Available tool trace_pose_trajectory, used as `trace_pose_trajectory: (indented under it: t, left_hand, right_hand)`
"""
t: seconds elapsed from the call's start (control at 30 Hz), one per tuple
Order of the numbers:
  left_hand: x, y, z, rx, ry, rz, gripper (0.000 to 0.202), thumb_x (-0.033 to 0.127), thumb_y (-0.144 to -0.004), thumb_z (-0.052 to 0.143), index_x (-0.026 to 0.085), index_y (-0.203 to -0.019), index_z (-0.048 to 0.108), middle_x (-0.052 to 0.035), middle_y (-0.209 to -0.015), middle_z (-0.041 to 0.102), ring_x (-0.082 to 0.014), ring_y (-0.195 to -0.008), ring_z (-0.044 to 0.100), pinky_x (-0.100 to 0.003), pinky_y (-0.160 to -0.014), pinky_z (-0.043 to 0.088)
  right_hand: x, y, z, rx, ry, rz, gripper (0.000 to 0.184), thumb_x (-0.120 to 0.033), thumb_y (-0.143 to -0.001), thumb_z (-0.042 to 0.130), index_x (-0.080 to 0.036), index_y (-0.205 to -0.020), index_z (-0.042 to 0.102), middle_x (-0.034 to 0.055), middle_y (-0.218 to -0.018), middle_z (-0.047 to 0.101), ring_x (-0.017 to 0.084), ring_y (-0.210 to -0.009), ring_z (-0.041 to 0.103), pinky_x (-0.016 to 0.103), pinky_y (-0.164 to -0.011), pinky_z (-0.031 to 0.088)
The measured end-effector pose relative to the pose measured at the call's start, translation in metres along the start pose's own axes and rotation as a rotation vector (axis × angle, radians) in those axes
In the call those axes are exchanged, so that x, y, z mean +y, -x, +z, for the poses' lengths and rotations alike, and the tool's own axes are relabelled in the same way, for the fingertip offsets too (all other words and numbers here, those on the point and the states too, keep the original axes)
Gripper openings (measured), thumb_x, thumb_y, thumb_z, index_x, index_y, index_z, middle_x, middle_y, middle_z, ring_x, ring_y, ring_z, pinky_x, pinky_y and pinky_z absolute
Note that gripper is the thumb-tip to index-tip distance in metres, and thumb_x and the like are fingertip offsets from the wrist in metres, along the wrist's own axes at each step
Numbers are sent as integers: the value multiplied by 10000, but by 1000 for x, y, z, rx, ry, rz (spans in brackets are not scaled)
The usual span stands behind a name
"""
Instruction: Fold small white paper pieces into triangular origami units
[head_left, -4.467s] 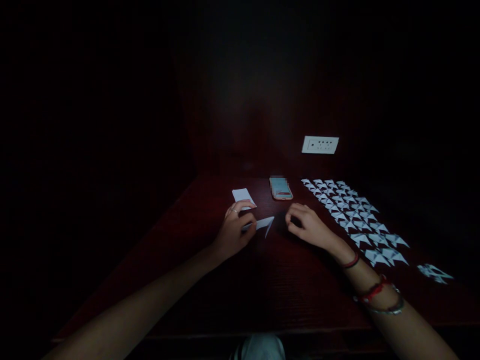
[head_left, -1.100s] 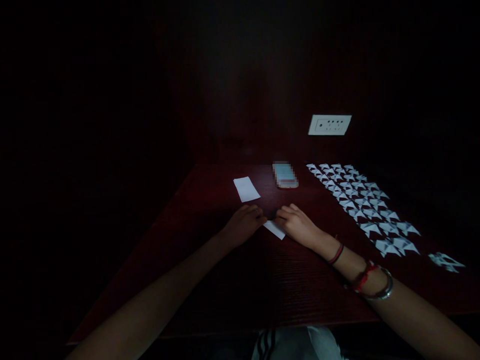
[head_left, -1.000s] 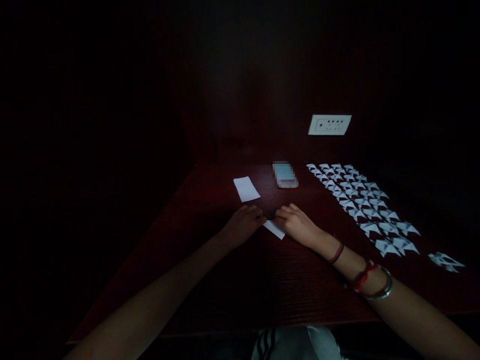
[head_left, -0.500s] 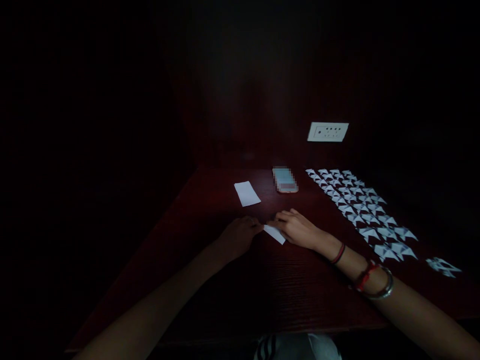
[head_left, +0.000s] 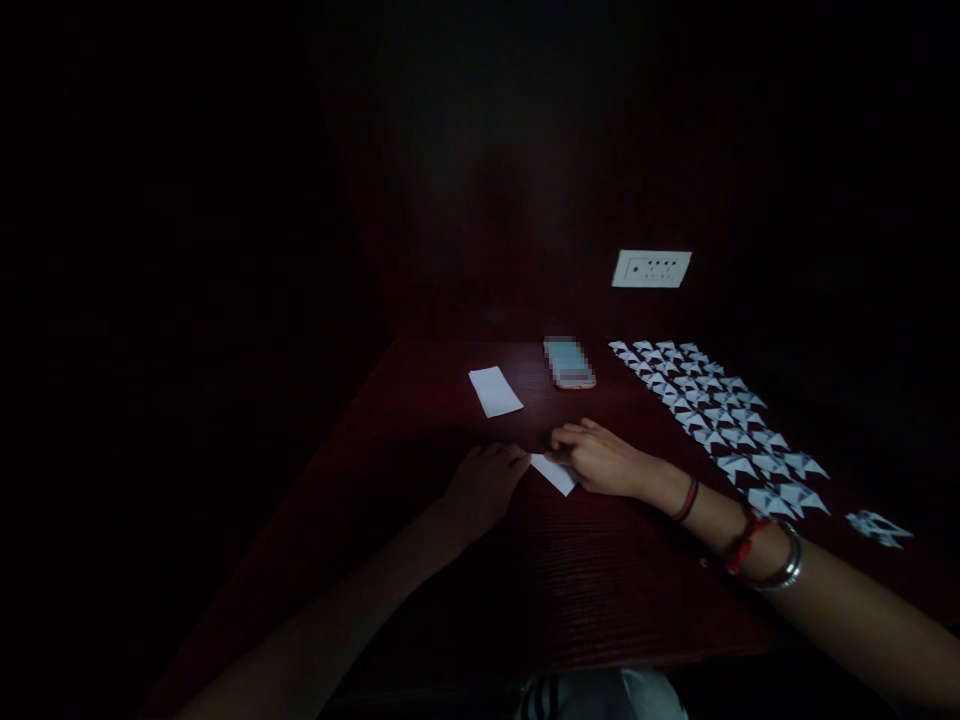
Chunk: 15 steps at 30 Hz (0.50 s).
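A small white paper strip [head_left: 555, 473] lies on the dark red table [head_left: 600, 580] between my two hands. My left hand [head_left: 484, 487] rests knuckles-up at the strip's left end, its fingers curled down onto it. My right hand [head_left: 600, 458] covers the strip's right part, fingers bent and pressed on the paper. Most of the strip is hidden under the hands. Red threads and a metal bangle [head_left: 780, 570] sit on my right wrist.
A white paper stack [head_left: 495, 390] lies beyond my left hand, a phone [head_left: 569, 361] beside it. Several folded white paper pieces [head_left: 720, 420] run in rows along the table's right, with one apart [head_left: 877, 526]. A white socket plate [head_left: 651, 268] is on the dark wall.
Earlier my left hand held a folded pointed piece and the right hand was apart from it. Now both hands press a flat strip, slightly nearer to me than a second ago.
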<state>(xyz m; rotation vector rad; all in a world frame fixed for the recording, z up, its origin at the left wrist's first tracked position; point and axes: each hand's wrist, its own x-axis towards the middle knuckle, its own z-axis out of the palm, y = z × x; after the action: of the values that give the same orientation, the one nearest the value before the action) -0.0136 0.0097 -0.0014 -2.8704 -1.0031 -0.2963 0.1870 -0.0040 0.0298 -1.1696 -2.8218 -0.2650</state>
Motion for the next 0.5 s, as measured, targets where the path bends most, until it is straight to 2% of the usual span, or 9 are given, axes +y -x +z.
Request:
trace_pose_trajectory:
  t: [0.5]
  left_hand:
    - [4, -1, -5, 8, -26, -10, 335, 85, -802, 302, 192, -1074, 466, -43, -1026, 488, -182, -870, 449, -322, -729, 368]
  right_hand:
    - [-3, 27, 9, 57, -113, 108, 263, -131, -740, 433, -191, -958, 567, 45, -858, 522, 154, -837, 467, 300, -762, 321]
